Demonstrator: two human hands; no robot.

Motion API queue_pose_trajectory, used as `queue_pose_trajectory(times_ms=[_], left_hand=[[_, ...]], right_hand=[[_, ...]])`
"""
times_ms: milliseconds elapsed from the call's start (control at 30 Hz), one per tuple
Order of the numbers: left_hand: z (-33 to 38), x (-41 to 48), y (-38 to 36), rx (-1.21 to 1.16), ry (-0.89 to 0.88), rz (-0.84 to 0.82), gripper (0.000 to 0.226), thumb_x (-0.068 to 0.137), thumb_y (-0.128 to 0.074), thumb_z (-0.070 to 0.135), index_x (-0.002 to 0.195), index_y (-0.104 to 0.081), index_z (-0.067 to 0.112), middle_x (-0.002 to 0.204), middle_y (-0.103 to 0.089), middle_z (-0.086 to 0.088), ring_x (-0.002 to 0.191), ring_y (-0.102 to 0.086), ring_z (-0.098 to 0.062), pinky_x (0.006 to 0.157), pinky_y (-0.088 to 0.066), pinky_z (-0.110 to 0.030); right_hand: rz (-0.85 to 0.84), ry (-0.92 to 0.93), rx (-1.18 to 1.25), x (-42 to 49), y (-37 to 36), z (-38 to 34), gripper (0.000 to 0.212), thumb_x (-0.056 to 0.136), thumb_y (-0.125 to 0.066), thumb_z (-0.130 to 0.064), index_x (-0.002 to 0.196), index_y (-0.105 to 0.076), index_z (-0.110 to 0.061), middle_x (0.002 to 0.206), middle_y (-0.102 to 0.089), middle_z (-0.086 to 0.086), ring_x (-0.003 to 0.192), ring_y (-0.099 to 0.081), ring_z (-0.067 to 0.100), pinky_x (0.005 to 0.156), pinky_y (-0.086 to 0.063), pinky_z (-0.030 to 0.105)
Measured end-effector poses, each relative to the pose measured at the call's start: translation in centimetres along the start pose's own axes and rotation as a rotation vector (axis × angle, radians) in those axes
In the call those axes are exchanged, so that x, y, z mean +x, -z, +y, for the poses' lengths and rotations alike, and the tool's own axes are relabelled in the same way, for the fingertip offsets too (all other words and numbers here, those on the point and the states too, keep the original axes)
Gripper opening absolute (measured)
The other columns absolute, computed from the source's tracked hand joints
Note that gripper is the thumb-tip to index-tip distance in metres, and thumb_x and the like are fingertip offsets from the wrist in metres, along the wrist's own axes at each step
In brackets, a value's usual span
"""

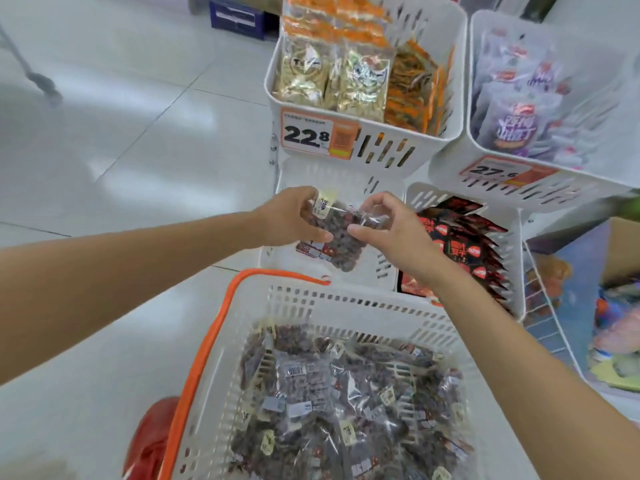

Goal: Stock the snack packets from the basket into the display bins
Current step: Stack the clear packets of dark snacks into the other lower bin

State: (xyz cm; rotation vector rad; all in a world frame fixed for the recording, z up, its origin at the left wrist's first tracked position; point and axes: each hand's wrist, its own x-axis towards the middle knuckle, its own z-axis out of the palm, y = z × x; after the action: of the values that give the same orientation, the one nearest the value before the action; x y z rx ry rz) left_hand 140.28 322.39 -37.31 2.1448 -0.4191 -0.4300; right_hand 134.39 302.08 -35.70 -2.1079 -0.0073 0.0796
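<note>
A white basket (346, 303) with an orange handle stands in front of me, full of several clear packets of dark snacks (346, 393). Above it, both hands hold one such snack packet (341, 237) over a low white display bin (377, 261). My left hand (294, 220) grips its left top corner, where a pale label sits. My right hand (388, 230) pinches its right top edge. The lower part of the packet hangs inside the bin, which holds nothing else that I can see.
To the right of the low bin, a bin of red-black packets (464, 244). Above, a bin of orange and golden packets (363, 74) priced 22.8, and a bin of purple packets (526, 109). White tiled floor at left. A red object (152, 441) beside the basket.
</note>
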Motion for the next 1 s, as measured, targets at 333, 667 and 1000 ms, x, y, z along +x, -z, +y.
queue_pose_trajectory(times_ms=[333, 667, 1000], left_hand=[[-11.3, 6.4, -0.5, 0.563, -0.176, 0.061, 0.045, 0.081, -0.073, 0.049, 0.124, -0.065, 0.037, 0.144, -0.048, 0.013, 0.139, -0.031, -0.016, 0.114, -0.023, -0.038], [-15.7, 4.6, 0.9, 0.748, -0.299, 0.008, 0.043, 0.075, -0.065, 0.07, 0.112, -0.068, 0.049, 0.164, 0.004, 0.011, 0.149, 0.016, -0.013, 0.116, 0.006, -0.037], [-15.9, 2.8, 0.5, 0.614, -0.249, -0.171, 0.023, 0.081, -0.068, 0.057, 0.101, -0.073, 0.046, 0.157, -0.001, 0.027, 0.145, -0.003, 0.001, 0.116, -0.011, -0.031]], right_hand=[[-0.126, 0.005, -0.296, 8.0, -6.2, 8.7, 0.033, 0.086, -0.075, -0.021, 0.118, -0.065, -0.024, 0.107, -0.051, -0.003, 0.098, -0.051, 0.01, 0.077, -0.034, 0.006], [-0.645, -0.273, -0.234, 10.3, -9.0, 11.8, 0.046, 0.074, -0.077, -0.057, 0.111, -0.055, -0.041, 0.131, -0.043, -0.011, 0.123, -0.045, 0.01, 0.097, -0.038, 0.03], [-0.687, -0.284, -0.156, 10.6, -10.1, 12.1, 0.048, 0.077, -0.081, -0.044, 0.119, -0.057, -0.042, 0.14, -0.042, -0.01, 0.129, -0.039, 0.009, 0.102, -0.034, 0.027]])
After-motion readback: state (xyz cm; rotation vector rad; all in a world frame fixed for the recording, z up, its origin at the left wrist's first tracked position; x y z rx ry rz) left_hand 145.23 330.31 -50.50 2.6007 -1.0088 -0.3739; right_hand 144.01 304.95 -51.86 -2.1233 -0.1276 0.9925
